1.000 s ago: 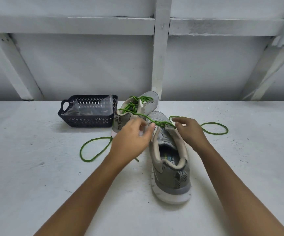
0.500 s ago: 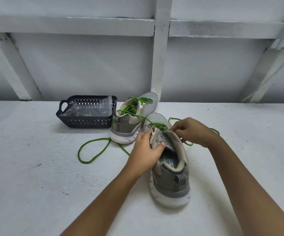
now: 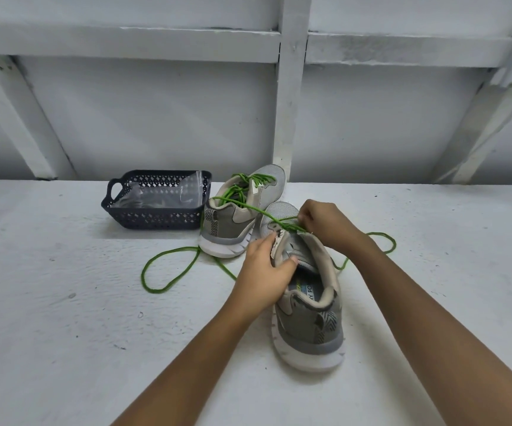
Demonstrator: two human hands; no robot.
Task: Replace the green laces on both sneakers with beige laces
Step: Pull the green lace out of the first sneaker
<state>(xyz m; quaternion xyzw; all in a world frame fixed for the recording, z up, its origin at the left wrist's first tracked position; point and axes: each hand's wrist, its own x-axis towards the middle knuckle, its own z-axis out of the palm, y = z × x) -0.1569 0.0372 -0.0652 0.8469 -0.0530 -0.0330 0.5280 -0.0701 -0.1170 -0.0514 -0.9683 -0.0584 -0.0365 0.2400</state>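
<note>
Your near sneaker (image 3: 308,315) lies on the white table (image 3: 64,318) with its heel toward you and its toe pointing away, so its long axis runs almost straight out from your body, tilted a little to the left at the toe end. Your left hand (image 3: 264,272) is curled around the left edge of the shoe's collar, thumb inside the opening and fingers outside, steadying the upper. Your right hand (image 3: 325,224) sits farther out, over the eyelet rows, with fingertips closed in a pinch on the green lace (image 3: 282,222); it is the hand nearer the lacing, and the one placed to do the pulling. From that pinch one strand rises taut to the upper left toward the far sneaker (image 3: 242,216), which stands just behind and left of the near one and is still laced in green. Slack lace lies in one loop on the table to the left (image 3: 168,269) and in another to the right, behind your right wrist (image 3: 383,244). Judged from this layout, the lace will draw out of the eyelets most cleanly if pulled up and across the shoe's long axis, while the left hand holds the collar against the tug. The dark basket (image 3: 156,221) stands well to the left, holding a clear bag (image 3: 162,196); whether the beige laces are inside cannot be told.
</note>
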